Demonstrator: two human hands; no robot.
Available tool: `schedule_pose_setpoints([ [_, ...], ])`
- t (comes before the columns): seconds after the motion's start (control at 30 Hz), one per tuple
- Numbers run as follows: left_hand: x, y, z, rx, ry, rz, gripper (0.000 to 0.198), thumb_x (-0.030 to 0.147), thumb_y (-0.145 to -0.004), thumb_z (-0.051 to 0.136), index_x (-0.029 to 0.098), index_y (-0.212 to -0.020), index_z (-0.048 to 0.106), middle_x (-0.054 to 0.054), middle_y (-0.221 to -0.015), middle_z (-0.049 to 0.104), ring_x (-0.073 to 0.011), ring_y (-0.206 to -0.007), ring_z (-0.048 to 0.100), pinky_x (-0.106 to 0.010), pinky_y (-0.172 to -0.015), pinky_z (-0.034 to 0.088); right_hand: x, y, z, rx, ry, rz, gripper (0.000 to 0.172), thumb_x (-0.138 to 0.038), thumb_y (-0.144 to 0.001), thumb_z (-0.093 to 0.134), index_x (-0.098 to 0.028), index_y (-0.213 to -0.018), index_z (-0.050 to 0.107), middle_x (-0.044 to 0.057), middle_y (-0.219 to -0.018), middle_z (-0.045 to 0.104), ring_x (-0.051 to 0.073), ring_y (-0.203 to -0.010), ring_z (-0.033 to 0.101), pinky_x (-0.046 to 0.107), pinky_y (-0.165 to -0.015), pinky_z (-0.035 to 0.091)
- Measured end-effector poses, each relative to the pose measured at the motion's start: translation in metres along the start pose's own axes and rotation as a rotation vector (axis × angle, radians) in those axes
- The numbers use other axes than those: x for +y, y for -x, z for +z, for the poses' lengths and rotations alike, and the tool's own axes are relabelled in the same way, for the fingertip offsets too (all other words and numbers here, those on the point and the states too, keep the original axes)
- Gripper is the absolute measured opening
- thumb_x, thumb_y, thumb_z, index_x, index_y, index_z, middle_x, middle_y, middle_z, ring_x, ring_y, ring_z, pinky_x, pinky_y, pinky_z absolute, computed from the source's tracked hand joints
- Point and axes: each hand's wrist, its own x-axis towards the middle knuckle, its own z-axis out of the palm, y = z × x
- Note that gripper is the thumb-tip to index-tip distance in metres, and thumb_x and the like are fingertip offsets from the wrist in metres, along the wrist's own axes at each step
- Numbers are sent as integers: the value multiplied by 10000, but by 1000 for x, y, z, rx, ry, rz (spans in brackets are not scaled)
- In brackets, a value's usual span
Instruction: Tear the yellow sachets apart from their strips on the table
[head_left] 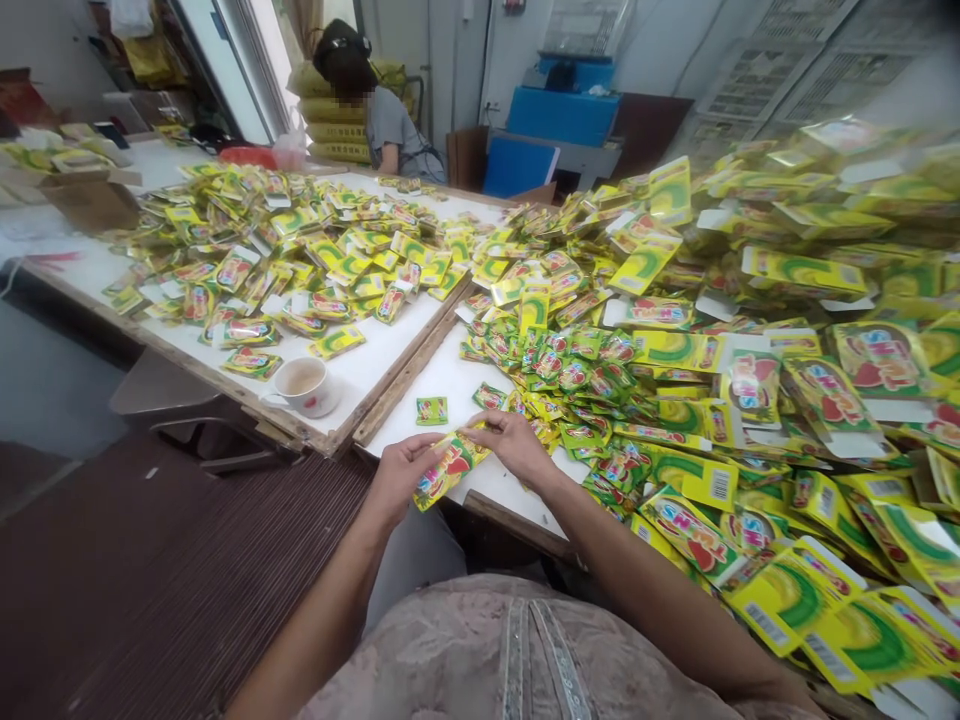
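Between my two hands is a small yellow-green printed carton [448,472], held tilted just over the table's near edge. My left hand [405,470] pinches its lower left side. At the upper right end, the fingers of my right hand [511,444] close on the carton's top; whether they also hold a sachet is hidden. One green sachet [431,411] lies alone on the white tabletop just beyond my hands. A heap of small green and yellow sachets [574,375] lies beyond and right of my right hand.
Flat cartons [750,390] pile high along the right. More cartons [300,260] cover the left table, where a white cup [304,386] of brownish drink stands near the edge. Wooden strips [412,365] edge both tables. Another person [397,125] sits at the far side. A cardboard box [90,200] stands far left.
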Motion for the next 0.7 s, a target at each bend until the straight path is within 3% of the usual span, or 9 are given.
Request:
schedule_pose_setpoints([
  [0.07, 0, 0, 2, -19, -5, 2, 470, 364, -504, 836, 125, -889, 713, -71, -757, 739, -169, -627, 668, -259, -621, 523, 2, 4, -1, 5, 12, 9, 256, -412, -738, 598, -193, -826, 696, 26, -792, 678, 171, -743, 586, 285, -675, 438],
  [0.13, -1, 0, 5, -36, -3, 3, 474, 366, -506, 834, 123, -894, 712, -73, -762, 738, -175, -634, 670, -269, -628, 528, 3, 8, -1, 111, 118, -12, 199, -330, -733, 599, -207, -859, 694, 33, -843, 684, 182, -785, 596, 298, -705, 443],
  [0.23, -3, 0, 9, -31, 7, 5, 472, 364, -501, 836, 121, -885, 711, -69, -743, 735, -176, -642, 670, -267, -632, 528, 2, 16, 4, 203, 181, 8, 270, -228, -703, 606, -205, -968, 648, 15, -752, 678, 171, -703, 599, 292, -676, 436],
  [0.3, -4, 0, 11, -29, 0, 3, 462, 360, -503, 836, 119, -876, 710, -67, -736, 734, -169, -641, 668, -256, -630, 524, -1, 23, 6, 190, 171, 36, 308, -232, -725, 586, -204, -1032, 591, -1, -719, 684, 165, -671, 598, 289, -676, 426],
  [0.43, -4, 1, 12, -31, -6, 7, 441, 355, -506, 835, 117, -855, 709, -54, -705, 727, -148, -609, 656, -233, -602, 517, -8, 38, 10, 226, 216, 30, 373, -345, -777, 575, -224, -1119, 493, 13, -850, 716, 164, -654, 587, 297, -676, 409],
  [0.57, -6, 2, 16, -11, 21, 11, 421, 336, -498, 840, 123, -834, 702, -33, -662, 715, -128, -569, 640, -209, -559, 501, -13, 44, 13, 118, 208, 15, 518, -236, -705, 652, -250, -1184, 455, -20, -812, 716, 168, -724, 614, 292, -731, 402],
  [0.7, -6, 1, 21, 4, 54, -21, 450, 336, -489, 842, 119, -854, 691, -33, -669, 712, -131, -574, 639, -217, -567, 500, -12, 40, 13, 112, 103, 55, 583, -168, -711, 626, -266, -1248, 420, -43, -744, 694, 148, -690, 604, 273, -708, 401],
])
